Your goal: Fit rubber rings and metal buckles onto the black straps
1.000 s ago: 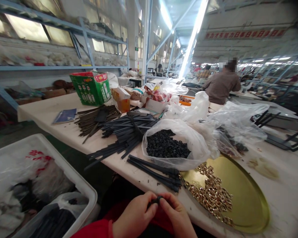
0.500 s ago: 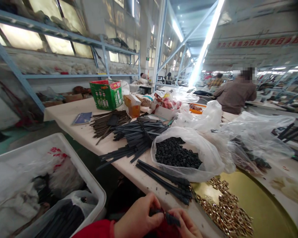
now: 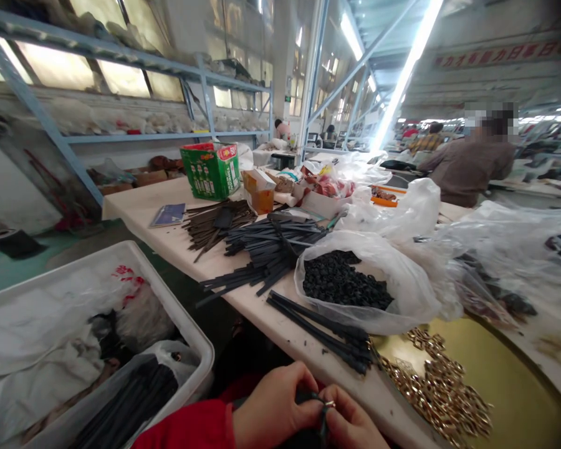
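Note:
At the table's near edge my left hand [image 3: 273, 408] is closed, its thumb and fingers pinching a black strap [image 3: 307, 396]. Fingertips of my right hand [image 3: 353, 421] press together against the same strap, close beside my left. Between the hands a small shiny metal ring [image 3: 330, 404] shows on the strap; its exact shape is partly hidden. Gold-coloured metal rings [image 3: 449, 393] lie heaped on a round gold tray [image 3: 509, 368] to the right. Just beyond my hands rests a bundle of black strips [image 3: 322, 330].
A plastic bag [image 3: 414, 299] holds small black loops [image 3: 343, 280]. More dark strips [image 3: 266, 243], a green box [image 3: 210, 171] and a blue booklet [image 3: 168, 215] lie farther back. On the left stands a white bin [image 3: 206, 355] with bagged material. A person [image 3: 472, 162] sits beyond the table.
My hands have drawn closer together, and the right fingers have turned inward around the metal ring. The whole view has shifted, so the scene appears farther right.

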The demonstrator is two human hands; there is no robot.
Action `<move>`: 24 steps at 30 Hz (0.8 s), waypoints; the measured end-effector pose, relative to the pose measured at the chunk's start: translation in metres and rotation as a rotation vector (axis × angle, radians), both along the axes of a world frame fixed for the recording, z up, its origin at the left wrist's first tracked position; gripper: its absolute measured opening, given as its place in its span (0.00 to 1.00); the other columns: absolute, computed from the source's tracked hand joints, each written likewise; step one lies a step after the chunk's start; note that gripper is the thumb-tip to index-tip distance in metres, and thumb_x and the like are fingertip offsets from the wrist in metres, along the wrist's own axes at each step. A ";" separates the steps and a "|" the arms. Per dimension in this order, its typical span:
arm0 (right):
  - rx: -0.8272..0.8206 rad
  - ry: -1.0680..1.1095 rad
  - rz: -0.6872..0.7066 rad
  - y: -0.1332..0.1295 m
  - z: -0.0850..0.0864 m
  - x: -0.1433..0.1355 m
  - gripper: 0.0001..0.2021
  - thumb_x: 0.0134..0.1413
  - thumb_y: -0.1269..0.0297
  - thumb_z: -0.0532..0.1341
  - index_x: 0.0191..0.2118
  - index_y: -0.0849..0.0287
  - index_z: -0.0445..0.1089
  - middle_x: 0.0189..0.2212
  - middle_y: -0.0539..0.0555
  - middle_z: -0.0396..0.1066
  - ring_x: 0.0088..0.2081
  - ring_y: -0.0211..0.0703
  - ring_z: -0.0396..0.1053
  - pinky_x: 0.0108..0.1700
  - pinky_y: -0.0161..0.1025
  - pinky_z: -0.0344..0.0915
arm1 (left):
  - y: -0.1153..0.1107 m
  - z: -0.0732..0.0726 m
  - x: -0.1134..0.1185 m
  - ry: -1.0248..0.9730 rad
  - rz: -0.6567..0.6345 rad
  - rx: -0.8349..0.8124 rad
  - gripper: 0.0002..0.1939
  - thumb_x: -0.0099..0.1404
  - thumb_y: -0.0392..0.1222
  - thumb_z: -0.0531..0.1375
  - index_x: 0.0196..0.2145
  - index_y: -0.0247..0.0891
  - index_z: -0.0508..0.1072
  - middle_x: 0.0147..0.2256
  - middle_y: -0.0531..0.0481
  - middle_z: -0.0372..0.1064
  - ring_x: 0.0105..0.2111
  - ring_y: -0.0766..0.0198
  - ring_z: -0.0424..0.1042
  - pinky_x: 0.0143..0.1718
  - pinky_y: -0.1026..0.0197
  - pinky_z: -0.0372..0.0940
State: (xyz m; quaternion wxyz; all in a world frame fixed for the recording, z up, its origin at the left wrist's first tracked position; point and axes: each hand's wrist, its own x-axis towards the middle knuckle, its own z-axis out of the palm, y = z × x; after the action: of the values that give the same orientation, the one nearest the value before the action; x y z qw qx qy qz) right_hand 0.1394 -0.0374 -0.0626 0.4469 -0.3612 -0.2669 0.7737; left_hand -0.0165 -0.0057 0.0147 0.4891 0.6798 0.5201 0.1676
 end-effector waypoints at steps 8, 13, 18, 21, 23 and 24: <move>0.047 -0.189 -0.210 0.003 0.014 -0.001 0.20 0.43 0.49 0.64 0.21 0.57 0.56 0.18 0.44 0.58 0.21 0.33 0.56 0.25 0.32 0.56 | 0.006 -0.006 0.002 -0.278 0.029 -0.213 0.11 0.52 0.44 0.60 0.30 0.33 0.69 0.28 0.52 0.68 0.29 0.66 0.65 0.29 0.66 0.57; 0.195 -0.573 -0.453 0.002 0.007 0.001 0.14 0.47 0.53 0.62 0.32 0.55 0.59 0.20 0.43 0.59 0.21 0.34 0.56 0.23 0.31 0.56 | 0.006 -0.017 0.004 -0.464 0.081 -0.411 0.09 0.52 0.40 0.59 0.31 0.33 0.66 0.26 0.53 0.68 0.27 0.67 0.67 0.30 0.65 0.59; 0.367 -0.748 -0.161 -0.006 0.013 0.007 0.12 0.54 0.54 0.55 0.28 0.57 0.62 0.20 0.45 0.59 0.22 0.35 0.58 0.23 0.32 0.57 | 0.003 -0.015 0.005 -0.359 0.050 -0.445 0.11 0.51 0.40 0.59 0.32 0.32 0.69 0.27 0.52 0.70 0.29 0.66 0.67 0.30 0.65 0.58; 0.432 -0.827 -0.145 -0.009 0.016 0.009 0.11 0.55 0.55 0.54 0.27 0.57 0.62 0.22 0.47 0.63 0.25 0.37 0.61 0.27 0.33 0.60 | 0.001 -0.013 0.004 -0.341 0.034 -0.495 0.12 0.51 0.41 0.59 0.33 0.31 0.70 0.27 0.52 0.70 0.26 0.69 0.65 0.27 0.66 0.57; 0.434 -0.851 -0.092 -0.012 0.018 0.010 0.12 0.56 0.55 0.53 0.28 0.56 0.62 0.22 0.47 0.63 0.24 0.37 0.61 0.27 0.33 0.59 | -0.001 -0.013 0.003 -0.354 0.015 -0.519 0.13 0.51 0.41 0.59 0.33 0.31 0.70 0.26 0.53 0.70 0.23 0.70 0.64 0.25 0.67 0.56; 0.433 -0.846 -0.059 -0.014 0.019 0.010 0.12 0.56 0.55 0.52 0.28 0.56 0.61 0.22 0.48 0.63 0.24 0.38 0.61 0.27 0.33 0.59 | -0.003 -0.014 0.002 -0.358 0.009 -0.530 0.12 0.51 0.41 0.59 0.33 0.31 0.70 0.26 0.53 0.69 0.22 0.71 0.63 0.24 0.67 0.55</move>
State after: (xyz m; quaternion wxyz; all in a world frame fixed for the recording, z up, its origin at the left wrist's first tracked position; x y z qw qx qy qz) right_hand 0.1492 -0.0517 -0.0436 0.3861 -0.5503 -0.5702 0.4722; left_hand -0.0141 -0.0083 0.0006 0.7322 0.4860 0.4544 0.1455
